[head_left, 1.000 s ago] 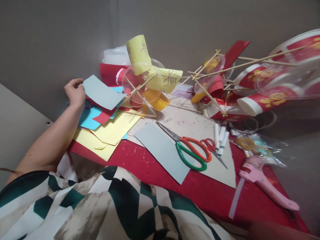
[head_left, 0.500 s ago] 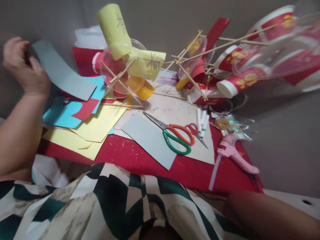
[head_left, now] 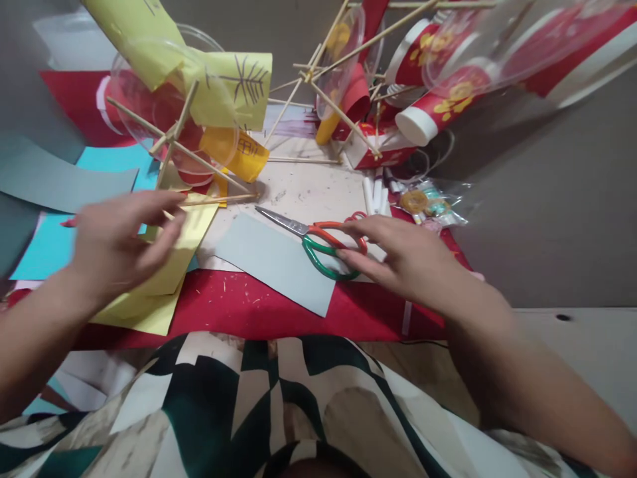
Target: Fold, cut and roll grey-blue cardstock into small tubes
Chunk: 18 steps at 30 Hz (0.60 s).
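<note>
Red table (head_left: pixel 239 309) before grey wall (head_left: pixel 527 199) | scissors (head_left: pixel 306 230) lie partly over grey card (head_left: pixel 271 262) | right hand (head_left: pixel 415 255) at their handles (head_left: pixel 317 261); cannot tell if clamped | left hand (head_left: pixel 117 239) above yellow paper (head_left: pixel 162 285); thumb and fingers apart | advisable: seat grip firmly; lift scissors clear of card

The head camera is looking forward and down, peering over the wearer's patterned clothing (head_left: pixel 223 398) and covering the red tabletop (head_left: pixel 239 299) from close range! The left hand (head_left: pixel 119 239) and right hand (head_left: pixel 411 255) are both sitting inside this one wide view, while the grey wall (head_left: pixel 522 186) is standing behind.
</note>
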Each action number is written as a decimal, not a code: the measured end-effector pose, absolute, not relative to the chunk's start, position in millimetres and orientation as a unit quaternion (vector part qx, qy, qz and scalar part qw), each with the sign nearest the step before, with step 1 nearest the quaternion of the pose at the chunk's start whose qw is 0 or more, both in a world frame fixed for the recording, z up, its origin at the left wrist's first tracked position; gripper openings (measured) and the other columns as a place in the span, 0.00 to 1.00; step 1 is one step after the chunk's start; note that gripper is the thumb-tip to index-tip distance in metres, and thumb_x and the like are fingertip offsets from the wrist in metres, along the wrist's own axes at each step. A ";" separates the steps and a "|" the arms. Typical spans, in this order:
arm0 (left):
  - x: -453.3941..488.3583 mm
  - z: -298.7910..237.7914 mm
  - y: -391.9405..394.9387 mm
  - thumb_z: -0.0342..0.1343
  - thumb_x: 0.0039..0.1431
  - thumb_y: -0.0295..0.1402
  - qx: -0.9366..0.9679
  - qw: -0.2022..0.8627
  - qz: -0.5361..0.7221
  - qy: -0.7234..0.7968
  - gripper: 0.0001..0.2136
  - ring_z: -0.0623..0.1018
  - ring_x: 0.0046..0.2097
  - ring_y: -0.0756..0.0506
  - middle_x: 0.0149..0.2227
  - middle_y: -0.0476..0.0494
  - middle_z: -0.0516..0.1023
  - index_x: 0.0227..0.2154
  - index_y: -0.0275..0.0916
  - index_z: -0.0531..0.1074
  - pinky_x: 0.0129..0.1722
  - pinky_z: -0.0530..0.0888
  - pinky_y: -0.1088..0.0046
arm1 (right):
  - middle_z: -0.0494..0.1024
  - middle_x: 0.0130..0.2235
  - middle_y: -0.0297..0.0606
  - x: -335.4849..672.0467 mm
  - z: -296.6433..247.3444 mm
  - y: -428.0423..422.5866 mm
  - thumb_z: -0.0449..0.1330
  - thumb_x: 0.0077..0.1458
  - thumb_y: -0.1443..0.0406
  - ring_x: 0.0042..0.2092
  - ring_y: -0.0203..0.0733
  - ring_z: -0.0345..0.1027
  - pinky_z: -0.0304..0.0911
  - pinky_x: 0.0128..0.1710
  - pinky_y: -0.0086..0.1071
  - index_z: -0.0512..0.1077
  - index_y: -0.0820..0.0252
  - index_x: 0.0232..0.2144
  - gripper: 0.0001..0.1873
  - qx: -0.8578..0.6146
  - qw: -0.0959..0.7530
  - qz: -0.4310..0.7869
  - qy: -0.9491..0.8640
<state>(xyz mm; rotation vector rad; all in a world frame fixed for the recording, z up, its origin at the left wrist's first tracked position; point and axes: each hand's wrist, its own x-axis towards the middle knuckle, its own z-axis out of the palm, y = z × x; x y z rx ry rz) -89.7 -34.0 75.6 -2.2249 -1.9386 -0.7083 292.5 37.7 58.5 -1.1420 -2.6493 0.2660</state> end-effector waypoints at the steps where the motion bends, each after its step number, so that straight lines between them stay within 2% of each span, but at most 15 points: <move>1: -71.9 75.1 -29.8 0.55 0.64 0.41 -0.763 0.037 -0.189 -0.617 0.15 0.80 0.39 0.45 0.42 0.45 0.84 0.49 0.41 0.75 0.38 0.70 0.70 | 0.79 0.46 0.48 288.6 53.0 41.5 0.59 0.64 0.60 0.46 0.53 0.75 0.70 0.42 0.42 0.73 0.62 0.51 0.16 -0.393 0.078 0.087 -0.912; 4: -38.3 69.7 -7.8 0.55 0.62 0.48 -0.779 -0.003 -0.061 -0.624 0.20 0.82 0.38 0.40 0.38 0.43 0.84 0.49 0.39 0.75 0.31 0.67 0.69 | 0.78 0.48 0.50 275.4 41.3 49.1 0.57 0.62 0.65 0.47 0.55 0.74 0.69 0.42 0.42 0.71 0.65 0.54 0.19 -0.405 -0.018 0.077 -0.911; 8: -27.9 56.8 21.8 0.59 0.57 0.52 -0.774 -0.066 0.032 -0.629 0.26 0.81 0.41 0.34 0.40 0.39 0.83 0.51 0.38 0.72 0.31 0.66 0.67 | 0.78 0.47 0.51 264.8 40.6 53.2 0.56 0.58 0.71 0.47 0.53 0.74 0.67 0.41 0.38 0.70 0.68 0.54 0.21 -0.432 -0.040 0.071 -0.898; 11: -28.1 48.2 29.8 0.61 0.54 0.50 -0.766 -0.102 0.013 -0.634 0.28 0.80 0.41 0.34 0.41 0.37 0.82 0.53 0.38 0.70 0.31 0.66 0.66 | 0.78 0.45 0.50 266.6 43.3 56.5 0.56 0.56 0.71 0.44 0.52 0.74 0.65 0.38 0.37 0.71 0.67 0.50 0.19 -0.451 -0.072 0.078 -0.886; 14: -29.8 41.7 28.6 0.63 0.53 0.47 -0.740 -0.157 -0.034 -0.653 0.29 0.78 0.38 0.36 0.37 0.40 0.80 0.54 0.37 0.69 0.32 0.66 0.66 | 0.78 0.42 0.48 278.2 41.9 57.8 0.59 0.54 0.68 0.40 0.53 0.74 0.61 0.33 0.37 0.71 0.64 0.46 0.15 -0.479 -0.088 0.060 -0.871; 16: -31.5 37.8 26.6 0.63 0.53 0.43 -0.725 -0.193 -0.080 -0.656 0.26 0.76 0.34 0.40 0.33 0.44 0.77 0.52 0.36 0.70 0.32 0.66 0.67 | 0.78 0.39 0.47 289.7 38.0 55.9 0.60 0.54 0.64 0.38 0.53 0.74 0.59 0.31 0.37 0.71 0.62 0.43 0.14 -0.506 -0.066 0.056 -0.858; 18: -33.1 35.2 25.1 0.62 0.53 0.39 -0.707 -0.244 -0.152 -0.646 0.21 0.73 0.30 0.44 0.29 0.48 0.73 0.48 0.37 0.72 0.30 0.66 0.68 | 0.77 0.35 0.45 301.3 33.0 52.0 0.60 0.54 0.60 0.35 0.52 0.73 0.59 0.30 0.37 0.70 0.60 0.39 0.12 -0.542 -0.002 0.075 -0.837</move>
